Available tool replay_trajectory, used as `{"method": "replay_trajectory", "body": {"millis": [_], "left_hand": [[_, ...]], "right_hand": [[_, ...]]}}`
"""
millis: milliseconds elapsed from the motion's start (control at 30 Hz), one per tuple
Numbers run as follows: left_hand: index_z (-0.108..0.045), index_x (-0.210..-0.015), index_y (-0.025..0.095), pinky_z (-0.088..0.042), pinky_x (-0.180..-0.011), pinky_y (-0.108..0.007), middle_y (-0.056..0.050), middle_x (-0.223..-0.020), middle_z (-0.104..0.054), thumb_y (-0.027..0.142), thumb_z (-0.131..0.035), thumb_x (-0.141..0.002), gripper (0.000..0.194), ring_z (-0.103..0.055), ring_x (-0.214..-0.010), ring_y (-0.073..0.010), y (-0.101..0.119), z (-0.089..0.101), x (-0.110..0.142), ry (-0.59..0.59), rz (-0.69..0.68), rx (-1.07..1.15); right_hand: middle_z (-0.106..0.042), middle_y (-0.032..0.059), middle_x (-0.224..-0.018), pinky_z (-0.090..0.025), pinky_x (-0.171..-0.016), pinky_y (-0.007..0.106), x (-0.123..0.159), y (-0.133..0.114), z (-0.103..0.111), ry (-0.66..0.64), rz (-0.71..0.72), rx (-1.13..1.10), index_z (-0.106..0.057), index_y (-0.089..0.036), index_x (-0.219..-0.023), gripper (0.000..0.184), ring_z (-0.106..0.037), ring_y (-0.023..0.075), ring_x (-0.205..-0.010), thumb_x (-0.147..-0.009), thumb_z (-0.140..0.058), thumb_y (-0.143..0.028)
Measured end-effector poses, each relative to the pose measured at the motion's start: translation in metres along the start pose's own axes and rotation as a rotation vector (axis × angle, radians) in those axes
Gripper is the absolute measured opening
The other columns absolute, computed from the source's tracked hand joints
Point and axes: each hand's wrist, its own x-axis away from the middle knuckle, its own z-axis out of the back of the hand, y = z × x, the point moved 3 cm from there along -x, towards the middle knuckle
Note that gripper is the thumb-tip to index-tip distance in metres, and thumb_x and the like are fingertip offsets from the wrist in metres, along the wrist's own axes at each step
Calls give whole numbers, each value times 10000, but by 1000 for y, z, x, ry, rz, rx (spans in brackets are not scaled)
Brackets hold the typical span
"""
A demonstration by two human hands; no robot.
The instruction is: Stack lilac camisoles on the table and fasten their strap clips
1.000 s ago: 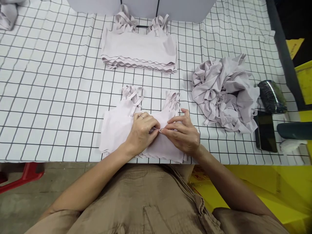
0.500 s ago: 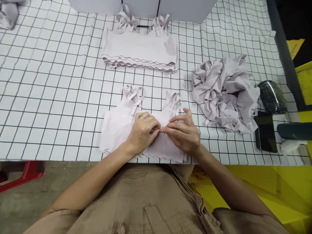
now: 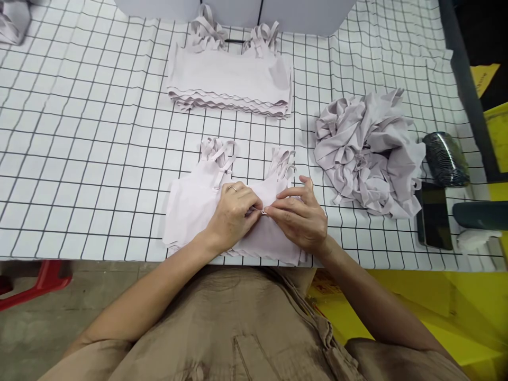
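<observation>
A stack of pale mauve strappy tops (image 3: 190,211) lies flat at the table's front edge, with thin shoulder straps bunched at its upper side. Over the stack, my left hand (image 3: 234,214) pinches a thin strap between thumb and forefinger. Opposite it, my right hand (image 3: 299,217) pinches the same strap beside a small pale ring or slider (image 3: 263,211), its other fingers raised and loosely spread. The fingertips of both hands are close together and partly hide the strap.
Another neat stack of tops (image 3: 230,76) lies farther back, before a grey box (image 3: 301,16). At right are a crumpled garment heap (image 3: 369,153), a coil of black rings (image 3: 445,159), a phone (image 3: 434,217) and a dark cylinder (image 3: 480,215). A checked cloth (image 3: 99,159) covers the table.
Both hands stay almost in place over the stack, with the small ring or slider turned slightly between the fingertips. The whole view has shifted very slightly.
</observation>
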Motion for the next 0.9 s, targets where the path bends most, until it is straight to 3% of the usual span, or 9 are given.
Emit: {"method": "replay_trajectory", "body": {"millis": [200, 400, 633, 900], "left_hand": [[-606, -752, 193, -402, -824, -356, 14, -729, -677, 88, -633, -879, 167, -593, -797, -176, 0, 1, 0, 30, -13, 22], [-606, -752, 196, -408, -819, -354, 10, -758, -694, 76, -626, -861, 164, -595, -802, -178, 1, 2, 0, 26, 4, 36], [-616, -751, 198, -417, -836, -365, 13, -740, -689, 75, -631, -851, 158, -610, -800, -177, 0, 1, 0, 3, 34, 57], [-620, -750, 194, -415, -833, -368, 14, -727, -687, 78, -634, -851, 154, -612, -788, -176, 0, 1, 0, 14, 14, 61]], "right_hand": [[-724, -31, -764, -388, -1054, 565, -3, -3, 1, 31, 29, 20, -699, -273, -913, 142, -651, 192, -878, -930, -645, -143], [-717, -33, -751, -387, -1055, 569, -3, -2, 1, 0, -1, 16, -707, -287, -884, 147, -650, 193, -865, -933, -639, -166], [-729, -20, -786, -355, -1094, 593, -1, -1, 0, 20, -11, -47, -736, -304, -982, 209, -650, 200, -890, -909, -655, -126], [-731, -4, -782, -358, -1082, 591, -2, -2, 0, 31, 17, -30, -723, -260, -974, 188, -639, 204, -889, -909, -645, -102]]}}
